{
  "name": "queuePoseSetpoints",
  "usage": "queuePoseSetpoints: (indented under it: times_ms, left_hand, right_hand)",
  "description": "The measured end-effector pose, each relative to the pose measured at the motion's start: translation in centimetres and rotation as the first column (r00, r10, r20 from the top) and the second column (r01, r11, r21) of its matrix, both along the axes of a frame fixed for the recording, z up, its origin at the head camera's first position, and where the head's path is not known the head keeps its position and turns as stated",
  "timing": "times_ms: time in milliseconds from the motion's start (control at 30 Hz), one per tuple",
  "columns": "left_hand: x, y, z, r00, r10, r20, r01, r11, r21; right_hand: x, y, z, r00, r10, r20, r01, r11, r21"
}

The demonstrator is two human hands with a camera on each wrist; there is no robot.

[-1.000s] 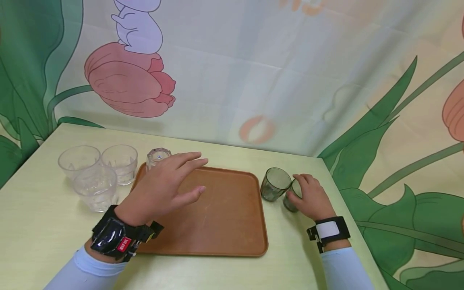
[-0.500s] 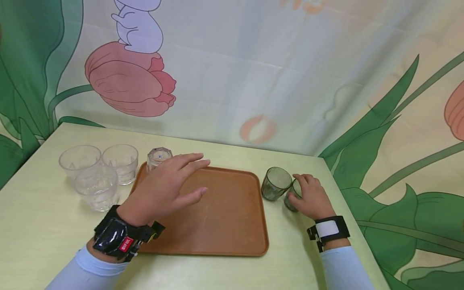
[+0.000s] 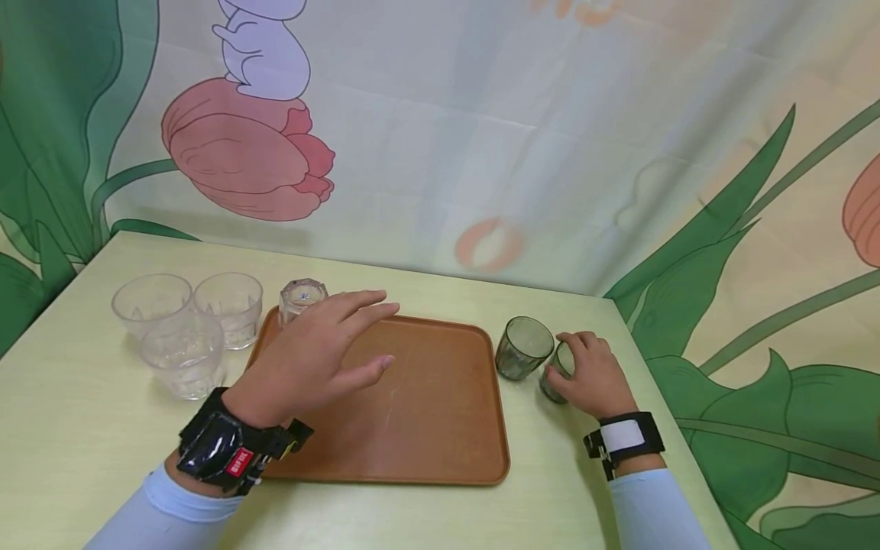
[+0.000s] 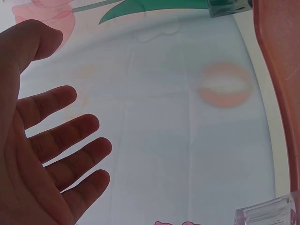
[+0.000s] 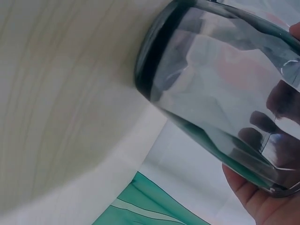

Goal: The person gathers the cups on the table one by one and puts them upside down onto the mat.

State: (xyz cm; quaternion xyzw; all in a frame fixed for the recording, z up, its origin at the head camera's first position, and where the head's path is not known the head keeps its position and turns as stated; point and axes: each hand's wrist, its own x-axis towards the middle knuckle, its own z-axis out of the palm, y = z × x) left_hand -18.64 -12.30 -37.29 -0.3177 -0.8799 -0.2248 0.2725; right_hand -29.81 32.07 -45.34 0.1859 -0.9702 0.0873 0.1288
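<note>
Clear material forms three upright tumblers (image 3: pixel 186 344) grouped on the pale table (image 3: pixel 69 428), with another clear tumbler (image 3: pixel 296 294) at the brown tray (image 3: pixel 426 405)'s far left corner. Over that tray hangs the left hand (image 3: pixel 312 359), fingers extended and apart. Farther right, past an upright smoky glass (image 3: pixel 524 351), the right hand (image 3: pixel 594 374) grips a second smoky glass (image 3: pixel 555 388) just beside it on the table.

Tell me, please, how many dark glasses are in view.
2 dark glasses: the left glass stands just right of the tray; the right glass, beside it, is gripped by the right hand.
</note>
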Motion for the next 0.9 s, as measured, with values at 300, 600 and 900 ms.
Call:
queuePoseSetpoints:
  times_ms: [300, 600, 900]
  left_hand:
    - [0.0, 0.0, -0.1, 1.0, -0.002, 0.001, 0.002, 1.0, 0.001]
    - [0.0, 0.0, 0.0, 1.0, 0.001, 0.012, -0.001, 1.0, -0.009]
    - [0.0, 0.0, -0.1, 1.0, -0.007, 0.01, 0.007, 1.0, -0.001]
  right_hand:
    - [0.1, 0.3, 0.8, 0.996, 0.016, -0.092, -0.017, 1.0, -0.01]
    - [0.4, 0.8, 1.7, 0.986, 0.025, -0.166, -0.028, 1.0, -0.014]
    - [0.9, 0.6, 3.0, 0.966, 0.065, -0.251, -0.07, 0.998, -0.009]
